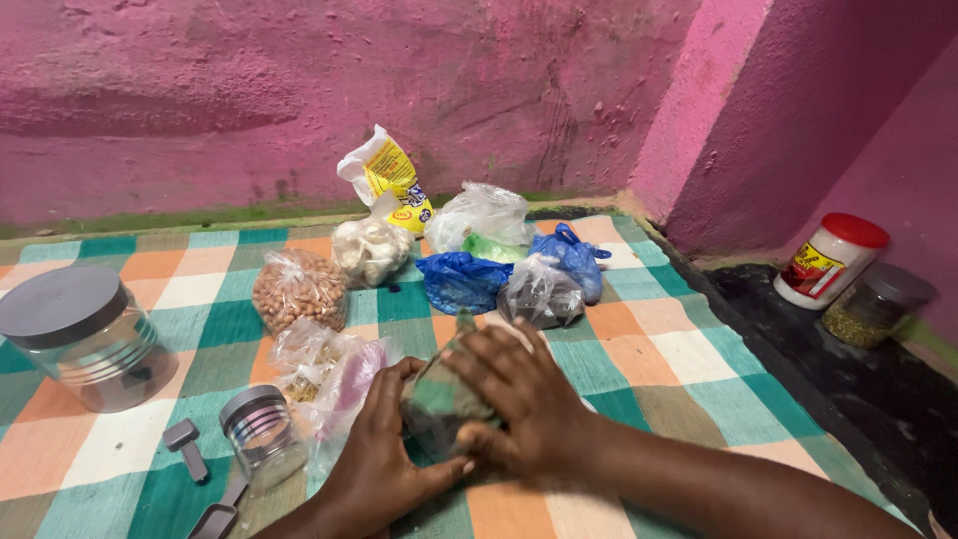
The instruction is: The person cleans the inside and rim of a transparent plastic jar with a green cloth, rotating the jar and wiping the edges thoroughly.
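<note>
The clear bag [439, 399] sits on the checked cloth [639, 359], clasped between your hands — left hand [384, 454] cupping its side, right hand [519, 399] closed over its top. Keep both palms snug so nothing spills toward the small jar [261, 434].

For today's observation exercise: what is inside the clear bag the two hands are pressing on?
Greenish-grey contents show through the clear bag, but the left hand and right hand cover much of it, so what it holds cannot be told.
</note>
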